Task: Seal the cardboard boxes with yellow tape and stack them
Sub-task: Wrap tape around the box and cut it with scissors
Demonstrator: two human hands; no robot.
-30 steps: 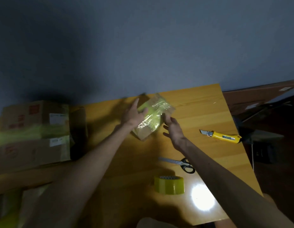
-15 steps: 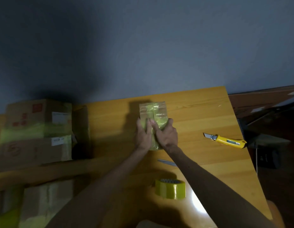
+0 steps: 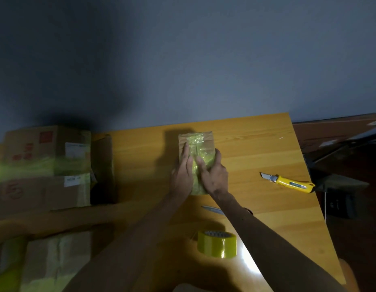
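Two hands flat on a small taped box at the centre of the frame.

Left hand [image 3: 181,174] and right hand [image 3: 214,175] lie side by side, fingers extended and pressed on the yellow-taped small cardboard box [image 3: 196,144] on the wooden table [image 3: 256,148]. Tape roll [image 3: 217,243] stands lower centre; utility knife [image 3: 288,182] lies at right; stacked boxes [image 3: 46,165] sit at left.

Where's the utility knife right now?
The utility knife lies on the table's right side near its edge, right of the right hand.
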